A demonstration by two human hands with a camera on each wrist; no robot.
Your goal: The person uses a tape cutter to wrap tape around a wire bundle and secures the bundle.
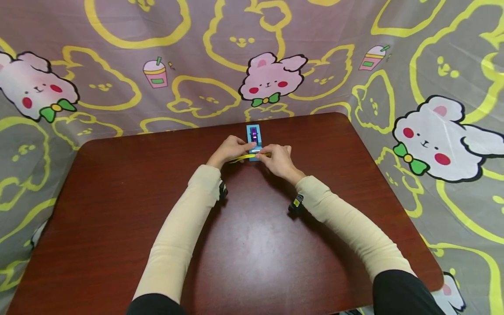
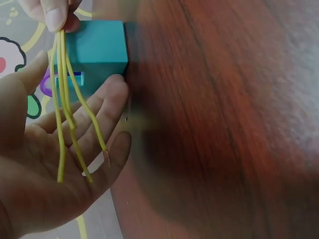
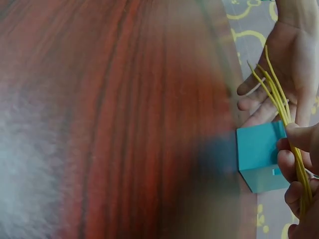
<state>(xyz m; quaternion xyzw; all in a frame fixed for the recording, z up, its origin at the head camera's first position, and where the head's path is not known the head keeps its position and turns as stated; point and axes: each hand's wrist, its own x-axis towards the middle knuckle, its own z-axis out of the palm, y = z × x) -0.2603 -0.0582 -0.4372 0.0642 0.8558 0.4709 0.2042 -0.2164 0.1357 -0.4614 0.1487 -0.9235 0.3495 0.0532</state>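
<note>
Several thin yellow wires [image 1: 246, 156] are held together as a bundle. My right hand [image 1: 277, 158] pinches them between thumb and fingers, as the right wrist view shows with the wires [image 3: 279, 97] spreading past the fingertips. My left hand [image 2: 40, 189] lies palm up with fingers extended, under or beside the loose wire ends; whether it touches them I cannot tell. One end shows a bare, copper-coloured tip. Directly behind the hands stands a blue block [image 1: 250, 127] with a purple roll [image 1: 254, 134] in its slot, like a tape dispenser. Both hands partly hide its near end.
The dark red-brown wooden table [image 1: 130, 188] extends to both sides and toward me. A patterned cloth [image 1: 189, 57] with cartoon rabbits hangs behind the table's far edge and along its sides. Dark wrist cameras [image 1: 296, 204] sit on both forearms.
</note>
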